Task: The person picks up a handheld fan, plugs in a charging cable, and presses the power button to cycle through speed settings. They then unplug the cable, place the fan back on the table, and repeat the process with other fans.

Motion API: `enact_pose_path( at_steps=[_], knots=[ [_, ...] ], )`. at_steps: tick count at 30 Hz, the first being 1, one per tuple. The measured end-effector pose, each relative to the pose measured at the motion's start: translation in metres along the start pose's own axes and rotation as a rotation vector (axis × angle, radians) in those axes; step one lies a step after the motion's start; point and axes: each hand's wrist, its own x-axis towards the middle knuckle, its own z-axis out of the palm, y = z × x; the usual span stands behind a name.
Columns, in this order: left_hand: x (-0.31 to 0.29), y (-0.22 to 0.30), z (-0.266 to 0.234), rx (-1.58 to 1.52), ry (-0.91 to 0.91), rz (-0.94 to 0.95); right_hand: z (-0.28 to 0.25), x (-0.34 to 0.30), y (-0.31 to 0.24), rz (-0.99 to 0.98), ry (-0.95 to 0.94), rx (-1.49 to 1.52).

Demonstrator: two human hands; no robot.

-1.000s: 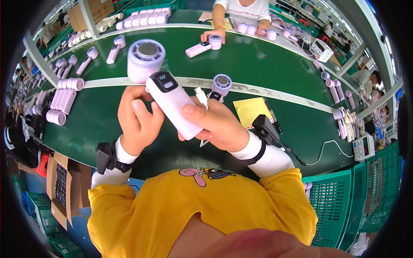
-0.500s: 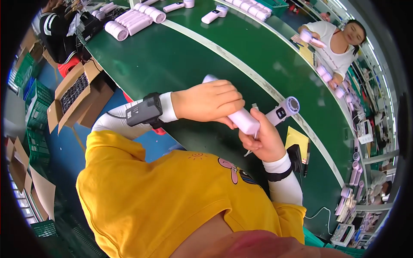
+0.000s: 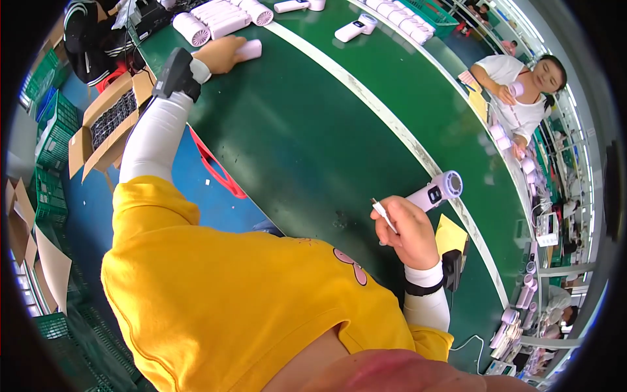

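Observation:
My left hand (image 3: 221,55) is stretched to the far left of the table, closed around a pale lilac handheld fan (image 3: 252,49); one end of it sticks out past the fingers and the rest is hidden. Right by it lies a row of similar lilac fans (image 3: 222,17). Nearer to me, my right hand (image 3: 413,232) pinches a white charging cable (image 3: 385,217) with its plug pointing up and left. Just beyond that hand, another lilac fan (image 3: 439,191) with a small dark display lies across the white strip of the table.
Yellow paper (image 3: 450,235) lies right of my right hand. Further fans (image 3: 356,28) rest across the green table (image 3: 313,130). A co-worker (image 3: 516,91) holds a fan on the far side. At left stand an open cardboard box (image 3: 108,127) and green crates (image 3: 57,134).
My left hand has moved from beside the right hand to the far left, carrying the fan. My right hand has let go of the fan and keeps the cable. The co-worker's hands have shifted.

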Motion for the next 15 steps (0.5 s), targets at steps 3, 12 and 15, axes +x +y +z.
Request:
enact_pose_path(
  at_steps=[3, 12, 15],
  knots=[
    [0.011, -0.022, 0.005, 0.227, 0.087, -0.086, -0.002, 0.001, 0.001, 0.014, 0.024, 0.023],
    [0.051, -0.029, 0.008, 0.353, 0.235, -0.119, -0.015, 0.002, -0.002, 0.018, 0.014, 0.088],
    [0.062, -0.032, 0.021, 0.386, 0.299, -0.192, -0.018, 0.0, 0.0, 0.009, 0.033, 0.133]
  ],
)
